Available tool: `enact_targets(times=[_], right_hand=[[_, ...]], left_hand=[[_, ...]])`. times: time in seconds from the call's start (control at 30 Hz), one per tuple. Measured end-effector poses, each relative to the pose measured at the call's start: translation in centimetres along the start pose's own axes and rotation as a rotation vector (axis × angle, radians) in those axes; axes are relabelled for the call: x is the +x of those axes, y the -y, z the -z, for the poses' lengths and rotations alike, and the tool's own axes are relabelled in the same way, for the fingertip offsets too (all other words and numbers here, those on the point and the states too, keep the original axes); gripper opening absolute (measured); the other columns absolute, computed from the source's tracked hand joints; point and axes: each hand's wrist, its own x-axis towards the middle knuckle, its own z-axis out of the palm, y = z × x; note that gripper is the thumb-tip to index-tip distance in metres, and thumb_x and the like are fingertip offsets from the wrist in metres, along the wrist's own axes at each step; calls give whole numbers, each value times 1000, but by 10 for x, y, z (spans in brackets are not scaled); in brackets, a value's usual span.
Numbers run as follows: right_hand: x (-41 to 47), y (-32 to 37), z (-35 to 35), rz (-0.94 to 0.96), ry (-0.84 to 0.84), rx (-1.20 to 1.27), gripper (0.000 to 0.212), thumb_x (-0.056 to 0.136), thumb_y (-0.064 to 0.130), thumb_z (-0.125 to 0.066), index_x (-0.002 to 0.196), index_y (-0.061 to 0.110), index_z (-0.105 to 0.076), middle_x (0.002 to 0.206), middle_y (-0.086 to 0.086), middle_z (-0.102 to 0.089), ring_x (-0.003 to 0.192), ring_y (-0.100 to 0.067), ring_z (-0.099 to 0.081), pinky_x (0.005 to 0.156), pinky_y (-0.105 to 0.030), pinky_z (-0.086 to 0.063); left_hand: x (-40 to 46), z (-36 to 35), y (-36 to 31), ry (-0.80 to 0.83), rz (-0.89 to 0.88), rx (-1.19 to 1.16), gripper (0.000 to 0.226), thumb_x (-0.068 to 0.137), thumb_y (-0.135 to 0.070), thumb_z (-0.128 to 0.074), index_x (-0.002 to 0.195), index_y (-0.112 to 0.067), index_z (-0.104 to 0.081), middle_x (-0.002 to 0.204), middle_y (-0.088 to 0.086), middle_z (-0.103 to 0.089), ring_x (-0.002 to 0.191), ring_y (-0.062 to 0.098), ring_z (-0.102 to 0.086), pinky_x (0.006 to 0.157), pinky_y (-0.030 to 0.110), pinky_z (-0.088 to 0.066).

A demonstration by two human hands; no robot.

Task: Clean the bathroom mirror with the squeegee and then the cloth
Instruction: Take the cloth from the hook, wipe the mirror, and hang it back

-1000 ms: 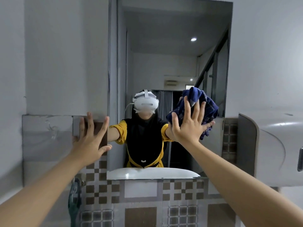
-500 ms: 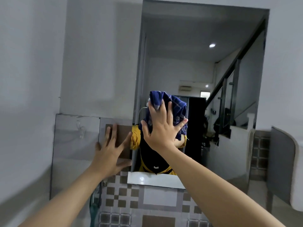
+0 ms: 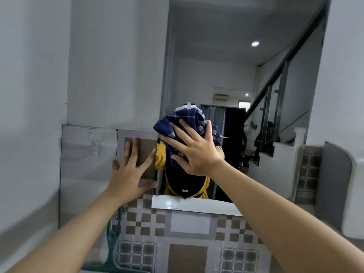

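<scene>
The tall wall mirror [image 3: 226, 71] fills the upper middle of the head view. My right hand [image 3: 197, 152] lies flat with spread fingers on a dark blue checked cloth [image 3: 185, 121], pressing it against the glass near the mirror's lower left part. My left hand [image 3: 131, 170] rests open, fingers apart, on the tiled wall just left of the mirror's left edge. A green squeegee [image 3: 111, 251] stands low down against the wall, below my left forearm; only part of it shows.
Patterned brown and white tiles [image 3: 189, 225] run below the mirror. A clear wall hook [image 3: 94, 142] sits on the grey panel at left. A grey and white fixture [image 3: 336, 186] juts out at the right. White walls close in on both sides.
My right hand has slid the cloth leftwards across the mirror, from its right side to near its left edge. The left hand stays planted on the wall. The camera view has turned to the left.
</scene>
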Motion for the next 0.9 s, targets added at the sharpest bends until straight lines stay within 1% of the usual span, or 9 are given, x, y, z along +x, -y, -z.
enact_targets(times=[0.1,0.2,0.3,0.4,0.57,0.63,0.73,0.8,0.9], right_hand=[[-28,-20,0,-9,20,-32,59,92,52,-40,148,40,-28,158,1,-27,148,-24,-17,104,-77,-5],[-59,-46,3,-38,0,-57,60,88,52,-47,146,40,-33,155,-1,-34,145,-26,-25,102,-76,-13],[-91,-73,4,-106,-18,-80,60,88,53,-45,145,39,-34,152,-4,-39,142,-28,-29,101,-76,-13],[-125,-100,3,-223,-42,-80,59,89,54,-40,145,38,-31,149,-8,-43,141,-29,-28,103,-75,-7],[-173,-124,-3,-454,-34,-27,61,89,57,-34,145,33,-31,153,-13,-35,145,-30,-18,103,-77,-5],[-181,-124,-8,-532,-66,67,60,92,58,-31,145,30,-33,154,-13,-32,147,-30,-14,103,-77,-8],[-184,-110,-14,-665,-155,185,61,92,53,-36,147,30,-28,157,-11,-20,149,-25,0,107,-73,-13],[-180,-92,-16,-793,-169,235,64,90,51,-40,148,31,-24,160,-8,-11,148,-20,9,112,-67,-10],[-169,-61,-18,-870,-189,278,65,89,49,-42,149,31,-24,161,-8,-12,148,-17,11,113,-63,-18]], left_hand=[[1,0,0,-2,2,0,100,71,-74,-49,140,-49,19,149,7,39,138,36,26,104,72,-13],[1,-1,1,-15,-5,8,97,67,-80,-35,141,-48,19,149,6,40,139,37,23,103,72,-12],[1,-2,3,-30,-12,14,98,65,-84,-32,142,-48,16,151,6,37,140,38,19,101,73,-13],[1,-4,4,-54,-23,28,99,66,-87,-31,145,-44,9,153,7,32,141,41,13,98,74,-15],[0,-7,0,-85,-20,14,96,68,-78,-39,146,-44,6,155,8,27,142,41,9,92,80,-26],[-3,-8,-3,-84,-20,16,87,76,-80,-29,147,-41,1,157,11,21,142,42,5,88,79,-30],[-12,-12,-9,-62,2,4,84,76,-80,-12,148,-38,-3,158,14,15,143,41,4,86,78,-33],[-18,-17,-13,-62,9,-15,80,79,-77,-9,149,-37,-7,158,16,10,142,43,2,85,78,-35],[-24,-22,-15,-51,8,-32,79,81,-75,-12,149,-33,-16,158,19,5,142,44,-1,85,78,-35]])
